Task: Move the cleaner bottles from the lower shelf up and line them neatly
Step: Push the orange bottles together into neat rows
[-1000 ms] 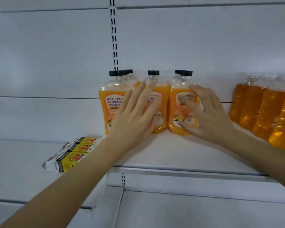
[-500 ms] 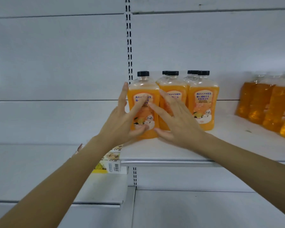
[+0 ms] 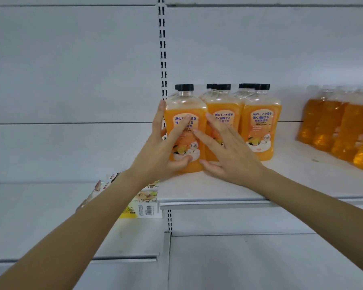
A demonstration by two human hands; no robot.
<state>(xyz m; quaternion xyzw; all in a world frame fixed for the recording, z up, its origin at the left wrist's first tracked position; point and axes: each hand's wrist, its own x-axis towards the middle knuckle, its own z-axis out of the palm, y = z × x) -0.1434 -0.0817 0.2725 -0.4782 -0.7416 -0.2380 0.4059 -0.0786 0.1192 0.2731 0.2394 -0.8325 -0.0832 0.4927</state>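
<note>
I see left hand (image 3: pixel 161 151) spread on leftmost front cleaner bottle (image 3: pixel 186 105), fingers straight, thumb on lower label. Right hand (image 3: pixel 231 155), fingers straight and splayed, presses middle front bottle (image 3: pixel 222 105). Cleaner bottles (image 3: pixel 260 122) upright in three files, just right of slotted upright (image 3: pixel 162 49). Amber bottles (image 3: pixel 344 130) well right of it; cartons (image 3: pixel 149 208) below, just left.

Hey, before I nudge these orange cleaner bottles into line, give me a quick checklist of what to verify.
1. Front left bottle upright on the shelf: ok.
2. Left hand on its label: ok.
3. Right hand against the middle bottle: ok.
4. Front row flush: not ok, the front left bottle stands nearer the edge than the right bottle.
5. Labels facing out: ok.
6. More bottles waiting below: cannot tell.
</note>
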